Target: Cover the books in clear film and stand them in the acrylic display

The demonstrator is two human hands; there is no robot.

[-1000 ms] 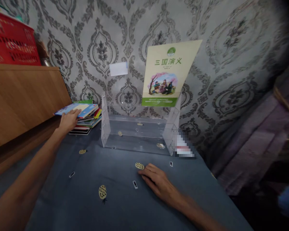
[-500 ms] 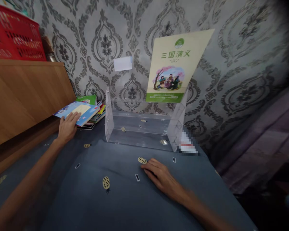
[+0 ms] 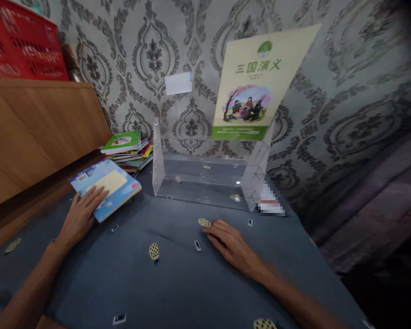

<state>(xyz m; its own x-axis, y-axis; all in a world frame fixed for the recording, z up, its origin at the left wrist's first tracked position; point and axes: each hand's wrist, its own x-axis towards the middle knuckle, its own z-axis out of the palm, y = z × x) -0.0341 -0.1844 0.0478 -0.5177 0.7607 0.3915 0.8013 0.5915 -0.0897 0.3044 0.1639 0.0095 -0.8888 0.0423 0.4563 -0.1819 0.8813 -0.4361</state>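
Note:
My left hand holds the lower edge of a blue paperback book, which lies flat on the blue-grey cloth with its fingers across the cover. My right hand rests on the cloth with its fingers spread and holds nothing. Its fingertips are just beside a small lotus-root-shaped cutout. Ahead stands a clear acrylic tiered rack, with a tall cream-and-green book titled 三国演义 upright on it. A stack of books lies to the rack's left.
Several small cutouts and black-and-white tags are scattered on the cloth and rack. A wooden cabinet runs along the left, with a red plastic crate above it. Patterned wallpaper stands behind the rack, and a pixelated patch sits at its right foot.
My left hand has drawn the blue book off the stack, towards me and to the left. The view has tilted slightly. My right hand has barely moved.

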